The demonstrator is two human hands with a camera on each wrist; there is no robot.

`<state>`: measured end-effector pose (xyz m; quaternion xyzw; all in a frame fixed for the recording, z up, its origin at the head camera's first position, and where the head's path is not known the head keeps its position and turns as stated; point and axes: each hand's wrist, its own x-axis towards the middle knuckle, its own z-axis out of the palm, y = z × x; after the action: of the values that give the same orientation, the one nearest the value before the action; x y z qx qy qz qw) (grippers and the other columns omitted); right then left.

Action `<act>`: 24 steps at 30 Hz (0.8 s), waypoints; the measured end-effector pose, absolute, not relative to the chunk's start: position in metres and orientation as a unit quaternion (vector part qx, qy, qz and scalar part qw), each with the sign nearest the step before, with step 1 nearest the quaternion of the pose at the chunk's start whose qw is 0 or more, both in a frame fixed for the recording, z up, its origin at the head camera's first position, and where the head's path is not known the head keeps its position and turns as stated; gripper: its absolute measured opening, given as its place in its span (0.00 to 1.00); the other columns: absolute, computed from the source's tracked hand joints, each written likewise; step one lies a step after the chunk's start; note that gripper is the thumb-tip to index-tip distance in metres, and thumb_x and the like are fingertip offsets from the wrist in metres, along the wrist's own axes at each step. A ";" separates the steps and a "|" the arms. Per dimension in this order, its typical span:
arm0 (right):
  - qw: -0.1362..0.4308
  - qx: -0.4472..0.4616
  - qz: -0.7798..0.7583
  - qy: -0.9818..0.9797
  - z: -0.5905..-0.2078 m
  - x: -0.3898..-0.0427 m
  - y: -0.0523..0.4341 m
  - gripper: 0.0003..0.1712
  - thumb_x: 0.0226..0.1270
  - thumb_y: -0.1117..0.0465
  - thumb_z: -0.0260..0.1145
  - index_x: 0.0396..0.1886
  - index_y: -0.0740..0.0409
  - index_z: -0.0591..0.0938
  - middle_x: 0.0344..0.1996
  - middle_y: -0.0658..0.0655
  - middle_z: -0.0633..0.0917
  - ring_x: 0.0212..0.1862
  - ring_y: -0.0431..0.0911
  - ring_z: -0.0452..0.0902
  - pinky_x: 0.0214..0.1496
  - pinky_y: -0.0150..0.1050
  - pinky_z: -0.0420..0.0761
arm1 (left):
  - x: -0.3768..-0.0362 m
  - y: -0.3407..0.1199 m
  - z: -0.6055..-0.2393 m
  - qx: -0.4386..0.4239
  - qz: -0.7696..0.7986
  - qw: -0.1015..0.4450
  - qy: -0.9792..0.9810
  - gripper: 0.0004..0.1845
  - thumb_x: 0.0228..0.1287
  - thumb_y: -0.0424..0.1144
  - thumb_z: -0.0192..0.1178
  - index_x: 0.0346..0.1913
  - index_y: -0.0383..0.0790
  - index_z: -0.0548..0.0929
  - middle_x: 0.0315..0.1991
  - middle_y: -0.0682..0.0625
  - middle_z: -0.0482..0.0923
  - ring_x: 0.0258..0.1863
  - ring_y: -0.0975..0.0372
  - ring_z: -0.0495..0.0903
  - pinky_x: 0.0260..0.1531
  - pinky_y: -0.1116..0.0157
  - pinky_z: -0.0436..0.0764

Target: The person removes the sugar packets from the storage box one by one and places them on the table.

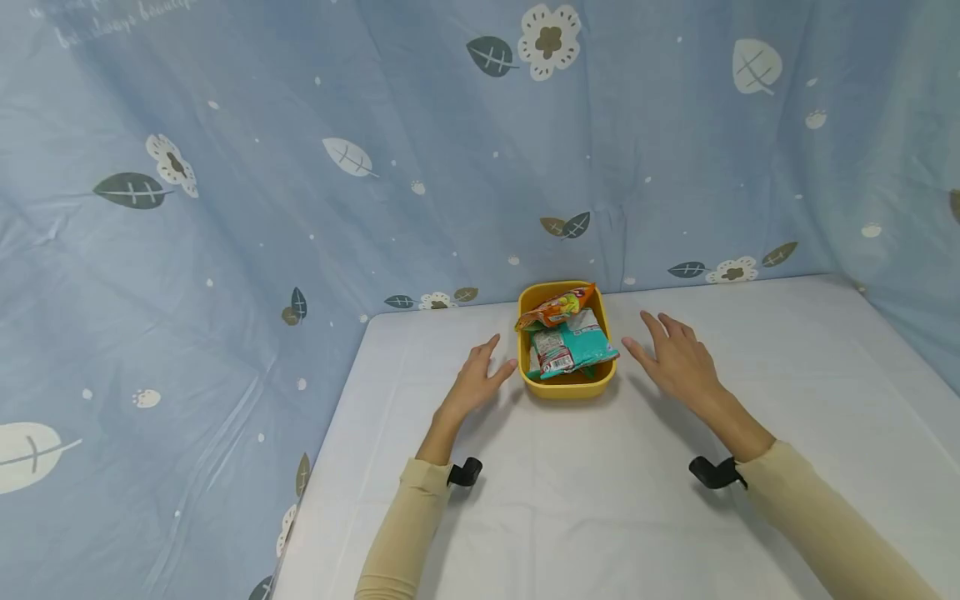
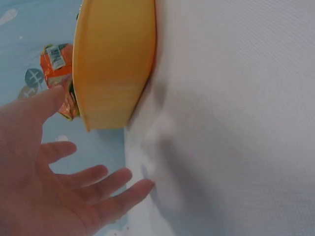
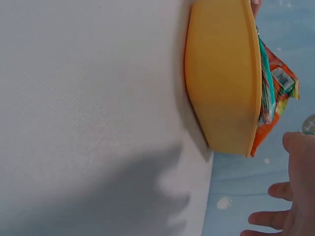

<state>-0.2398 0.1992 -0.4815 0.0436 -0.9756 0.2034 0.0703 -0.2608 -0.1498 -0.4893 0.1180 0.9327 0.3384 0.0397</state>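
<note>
A yellow tub [image 1: 567, 389] stands on the white table [image 1: 600, 500] near its far edge. An orange snack packet [image 1: 556, 308] and a teal packet [image 1: 573, 350] stick up out of it. My left hand [image 1: 480, 379] lies just left of the tub, fingers straight, holding nothing. My right hand [image 1: 675, 354] hovers just right of the tub, fingers spread. Neither hand touches the tub. The left wrist view shows the tub's [image 2: 115, 64] outer wall, the orange packet [image 2: 59, 73] and the spread fingers [image 2: 98, 196]. The right wrist view shows the tub [image 3: 224, 78], both packets [image 3: 275, 93] and my fingertips [image 3: 290, 206].
A blue cloth [image 1: 300, 167] printed with leaves and flowers hangs behind and to the left of the table. The table's left edge [image 1: 330, 442] runs close to my left forearm. Small black wrist mounts [image 1: 465, 472] sit on both sleeves.
</note>
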 end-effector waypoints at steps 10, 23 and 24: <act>0.047 0.036 0.219 -0.974 -0.474 -0.244 0.192 0.47 0.74 0.30 0.40 0.77 0.59 0.57 0.71 0.75 0.61 0.67 0.73 0.59 0.60 0.74 0.71 | -0.268 -0.146 -0.488 0.123 0.373 0.058 0.918 0.38 0.71 0.58 0.54 0.78 0.50 0.55 0.69 0.37 0.66 0.62 0.46 0.76 0.62 0.48 0.78; 0.024 0.023 0.244 -0.969 -0.466 -0.253 0.182 0.44 0.75 0.34 0.45 0.77 0.59 0.56 0.69 0.76 0.63 0.65 0.73 0.63 0.58 0.76 0.71 | -0.273 -0.142 -0.481 0.095 0.477 0.120 0.866 0.38 0.71 0.55 0.55 0.78 0.52 0.53 0.69 0.35 0.65 0.59 0.47 0.79 0.45 0.54 0.88; 0.021 0.021 0.244 -0.969 -0.466 -0.254 0.182 0.44 0.75 0.33 0.45 0.77 0.59 0.56 0.69 0.76 0.63 0.65 0.73 0.63 0.58 0.75 0.71 | -0.274 -0.142 -0.482 0.094 0.483 0.123 0.862 0.39 0.71 0.55 0.55 0.78 0.51 0.53 0.69 0.35 0.65 0.58 0.47 0.79 0.44 0.55 0.89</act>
<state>-0.2540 0.1819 -0.4657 0.0212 -0.9692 0.2444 0.0215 -0.2741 -0.1419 -0.4817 0.0943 0.8619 0.4827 0.1232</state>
